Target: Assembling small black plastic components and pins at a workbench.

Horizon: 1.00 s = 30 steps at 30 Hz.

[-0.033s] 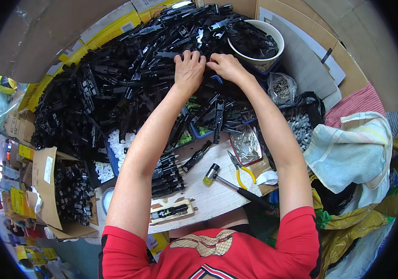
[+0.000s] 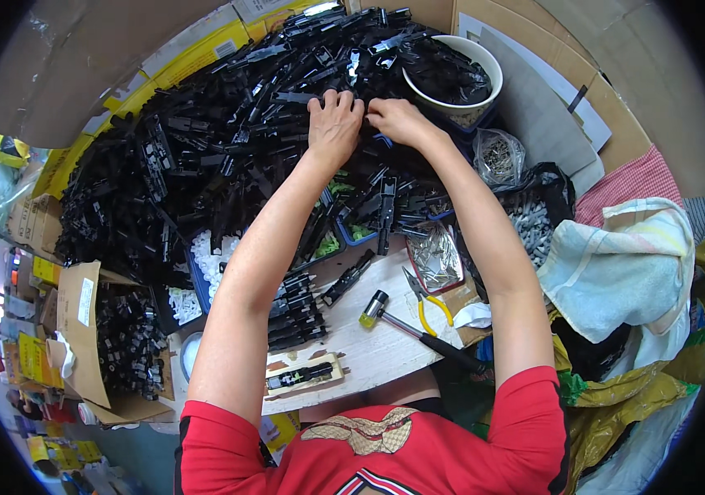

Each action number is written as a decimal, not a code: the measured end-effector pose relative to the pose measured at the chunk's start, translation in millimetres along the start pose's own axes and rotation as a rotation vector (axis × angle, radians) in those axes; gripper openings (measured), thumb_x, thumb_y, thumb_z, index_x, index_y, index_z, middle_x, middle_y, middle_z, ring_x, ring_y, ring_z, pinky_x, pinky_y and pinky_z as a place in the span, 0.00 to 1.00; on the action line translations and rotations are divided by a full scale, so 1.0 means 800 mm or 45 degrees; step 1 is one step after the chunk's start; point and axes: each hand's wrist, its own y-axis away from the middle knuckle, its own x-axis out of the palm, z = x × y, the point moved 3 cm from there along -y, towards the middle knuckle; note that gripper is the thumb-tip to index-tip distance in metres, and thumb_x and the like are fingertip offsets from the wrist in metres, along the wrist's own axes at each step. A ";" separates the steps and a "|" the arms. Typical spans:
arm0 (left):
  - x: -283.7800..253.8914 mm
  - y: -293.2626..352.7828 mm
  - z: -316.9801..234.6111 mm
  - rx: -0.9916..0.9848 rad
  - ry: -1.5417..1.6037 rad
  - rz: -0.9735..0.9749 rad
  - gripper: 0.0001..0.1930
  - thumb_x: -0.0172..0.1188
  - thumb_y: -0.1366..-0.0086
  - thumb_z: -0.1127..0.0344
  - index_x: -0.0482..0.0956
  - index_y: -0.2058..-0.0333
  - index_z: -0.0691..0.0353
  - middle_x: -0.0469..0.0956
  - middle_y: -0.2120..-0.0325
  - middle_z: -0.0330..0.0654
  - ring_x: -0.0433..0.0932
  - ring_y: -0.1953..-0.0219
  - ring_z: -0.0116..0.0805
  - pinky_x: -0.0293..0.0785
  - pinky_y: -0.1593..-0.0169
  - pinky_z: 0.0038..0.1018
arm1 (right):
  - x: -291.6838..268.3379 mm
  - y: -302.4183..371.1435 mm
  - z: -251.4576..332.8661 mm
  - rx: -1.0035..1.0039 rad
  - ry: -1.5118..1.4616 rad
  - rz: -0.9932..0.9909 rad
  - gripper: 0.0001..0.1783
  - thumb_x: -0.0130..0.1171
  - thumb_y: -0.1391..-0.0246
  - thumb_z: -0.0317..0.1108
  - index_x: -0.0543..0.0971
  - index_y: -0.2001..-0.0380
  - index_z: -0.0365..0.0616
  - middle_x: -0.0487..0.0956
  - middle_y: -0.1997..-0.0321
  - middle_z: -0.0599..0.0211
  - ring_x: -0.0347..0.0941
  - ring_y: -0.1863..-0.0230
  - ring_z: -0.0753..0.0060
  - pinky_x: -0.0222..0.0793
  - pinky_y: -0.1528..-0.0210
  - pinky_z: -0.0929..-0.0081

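Observation:
Both arms reach forward to a big heap of black metal-and-plastic parts [image 2: 204,124]. My left hand [image 2: 336,125] rests knuckles up on the heap, its fingers bent down among the parts. Close to its right, my right hand [image 2: 399,120] has its fingers curled in, the tips turned toward the left hand. Whatever the fingertips of either hand grip is hidden against the dark pieces. A white bucket [image 2: 497,73] with black parts stands just right of the right hand. A blue bin with green pieces [image 2: 359,232] lies nearer, below the hands.
On the pale board lie a hammer [image 2: 374,310], yellow-handled pliers [image 2: 437,312], a tray of metal pins [image 2: 435,262], a wooden fixture holding a black part [image 2: 311,375] and a row of black parts [image 2: 296,318]. White pieces [image 2: 209,262] and a cardboard box [image 2: 80,330] stand left; a towel [image 2: 616,268] hangs right.
My right hand has shifted very slightly to the left, toward the left hand. The left hand and everything on the board look the same.

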 end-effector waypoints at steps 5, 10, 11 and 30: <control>0.002 0.001 0.002 -0.021 0.034 0.016 0.15 0.61 0.55 0.64 0.73 0.65 0.53 0.69 0.65 0.38 0.65 0.58 0.39 0.61 0.61 0.38 | 0.006 -0.007 0.008 0.012 0.079 0.199 0.19 0.45 0.47 0.38 0.69 0.56 0.38 0.72 0.52 0.47 0.67 0.49 0.48 0.62 0.48 0.59; 0.005 -0.003 0.007 -0.085 0.079 0.055 0.23 0.65 0.58 0.61 0.72 0.60 0.51 0.69 0.64 0.39 0.65 0.56 0.40 0.61 0.60 0.39 | 0.019 0.004 0.010 0.013 0.066 0.217 0.21 0.46 0.48 0.35 0.65 0.53 0.35 0.69 0.49 0.44 0.66 0.47 0.48 0.62 0.47 0.59; 0.006 -0.002 0.009 -0.108 0.072 0.096 0.28 0.67 0.60 0.59 0.71 0.56 0.49 0.69 0.62 0.39 0.64 0.55 0.41 0.61 0.60 0.39 | 0.019 0.007 0.017 0.043 0.089 0.215 0.21 0.46 0.49 0.34 0.64 0.53 0.35 0.68 0.48 0.44 0.66 0.47 0.48 0.62 0.47 0.59; 0.017 -0.012 -0.001 -0.060 -0.222 0.277 0.37 0.69 0.67 0.50 0.67 0.55 0.50 0.65 0.61 0.42 0.62 0.58 0.45 0.61 0.67 0.44 | 0.031 0.043 -0.003 0.049 -0.758 -0.066 0.21 0.57 0.51 0.44 0.73 0.73 0.32 0.77 0.71 0.47 0.76 0.72 0.55 0.69 0.67 0.65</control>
